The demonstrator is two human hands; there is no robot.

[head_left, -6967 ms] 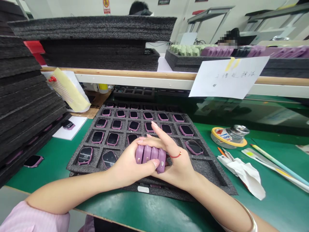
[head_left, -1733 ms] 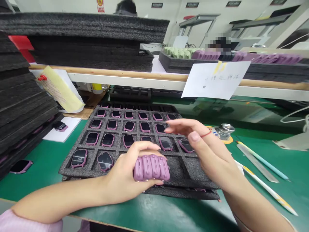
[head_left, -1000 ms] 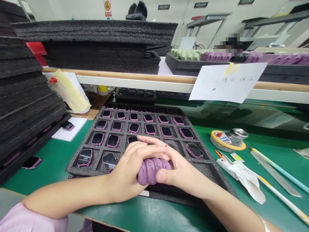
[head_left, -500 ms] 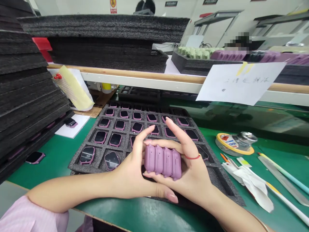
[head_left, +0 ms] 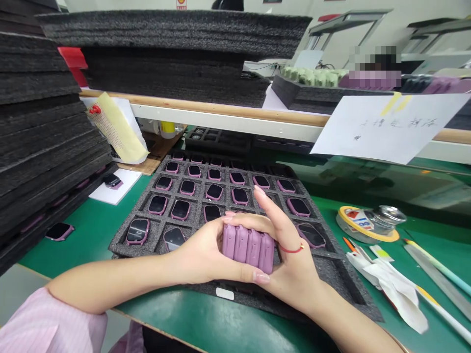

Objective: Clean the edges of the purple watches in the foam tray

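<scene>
Between my two hands is a short row of several purple smartwatch cases (head_left: 247, 249), standing side by side with their narrow edges toward me. My left hand (head_left: 204, 251) grips the row from the left, its thumb lying along the lower side. On the right, my right hand (head_left: 294, 267) clasps the same row, with its index finger pointing up and away from the cases. Both hands hover over the near part of a black foam tray (head_left: 156, 235). Purple-framed watches with dark screens, such as this watch (head_left: 138, 231), lie in its compartments; my hands hide some.
Tall foam stacks (head_left: 40, 122) rise on the left, beside a loose watch (head_left: 60, 231) on the green table. A shelf (head_left: 221, 113) crosses behind. To the right are a tape roll (head_left: 342, 230), a glass bottle (head_left: 390, 215), crumpled tissue (head_left: 397, 289) and a steel ruler (head_left: 434, 269).
My left hand has closed onto the row of cases; its raised fingers came down and its thumb moved against the lower side. The view has shifted slightly.
</scene>
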